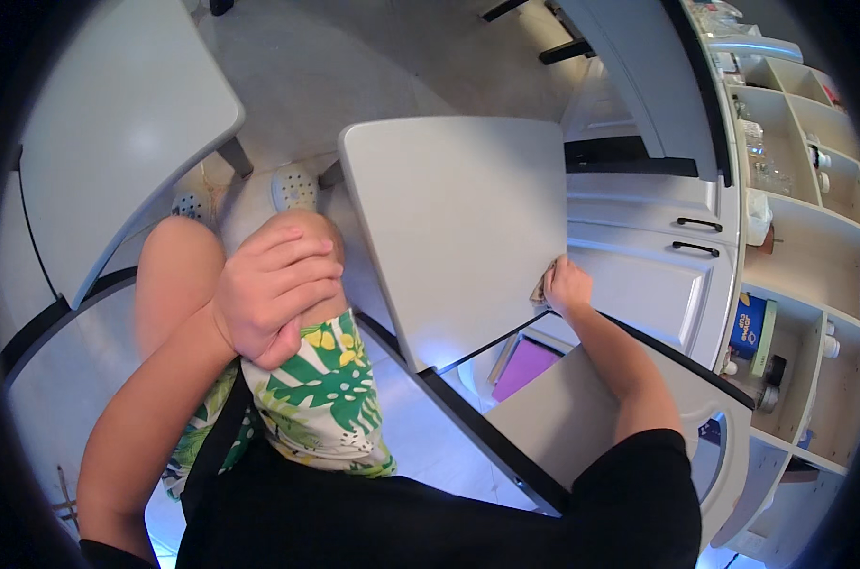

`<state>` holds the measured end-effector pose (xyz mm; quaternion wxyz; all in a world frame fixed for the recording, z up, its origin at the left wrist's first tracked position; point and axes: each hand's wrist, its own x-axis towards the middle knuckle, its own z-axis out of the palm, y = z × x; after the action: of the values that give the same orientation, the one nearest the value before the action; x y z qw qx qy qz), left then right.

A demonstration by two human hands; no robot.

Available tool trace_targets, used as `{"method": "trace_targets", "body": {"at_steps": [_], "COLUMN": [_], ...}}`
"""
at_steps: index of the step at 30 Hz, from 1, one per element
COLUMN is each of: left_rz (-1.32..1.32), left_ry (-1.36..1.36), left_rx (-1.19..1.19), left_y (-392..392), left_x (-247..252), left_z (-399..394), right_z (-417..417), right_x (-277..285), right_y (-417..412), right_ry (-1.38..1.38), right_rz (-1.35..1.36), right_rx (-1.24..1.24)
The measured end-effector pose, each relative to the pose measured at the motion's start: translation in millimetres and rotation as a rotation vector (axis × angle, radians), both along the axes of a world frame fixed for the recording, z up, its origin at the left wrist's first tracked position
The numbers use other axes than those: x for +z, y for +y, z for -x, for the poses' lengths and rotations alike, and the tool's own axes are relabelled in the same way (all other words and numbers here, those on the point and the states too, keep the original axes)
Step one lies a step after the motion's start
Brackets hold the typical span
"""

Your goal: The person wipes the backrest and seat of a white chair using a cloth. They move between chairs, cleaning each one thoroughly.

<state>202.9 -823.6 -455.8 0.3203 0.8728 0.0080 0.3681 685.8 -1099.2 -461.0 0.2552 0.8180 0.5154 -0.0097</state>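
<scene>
My right hand [569, 286] grips a crumpled brownish cloth [542, 290] at the right edge of a chair's pale seat [458, 227], near the backrest. Part of the cloth is hidden under the fingers. My left hand [281, 291] rests over my bent knee with its fingers close together and nothing visible in it. The chair's backrest [565, 419] lies below my right forearm, joined to a black frame rail [487, 441].
A second pale chair seat [138, 121] is at the left. White cabinet doors [636, 277] with black handles stand at the right, below shelves [793, 242] holding boxes, bottles and jars. A purple item [522, 368] shows through the gap in the chair. Tiled floor [316, 71] lies beyond.
</scene>
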Motion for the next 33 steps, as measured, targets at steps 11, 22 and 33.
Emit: {"method": "trace_targets", "body": {"at_steps": [11,22,33], "left_rz": [-0.007,-0.017,-0.051], "left_ry": [0.073,0.098,0.133], "left_rx": [0.031,-0.002,0.036], "left_y": [-6,-10,-8], "left_x": [-1,-3,8], "left_z": [9,11,8], "right_z": [117,88,46], "right_x": [-16,-9,-14], "right_y": [30,56,16], "right_ry": [0.895,0.745,0.783], "right_rz": [-0.106,0.011,0.019], "right_rx": [0.956,0.975,0.956]}}
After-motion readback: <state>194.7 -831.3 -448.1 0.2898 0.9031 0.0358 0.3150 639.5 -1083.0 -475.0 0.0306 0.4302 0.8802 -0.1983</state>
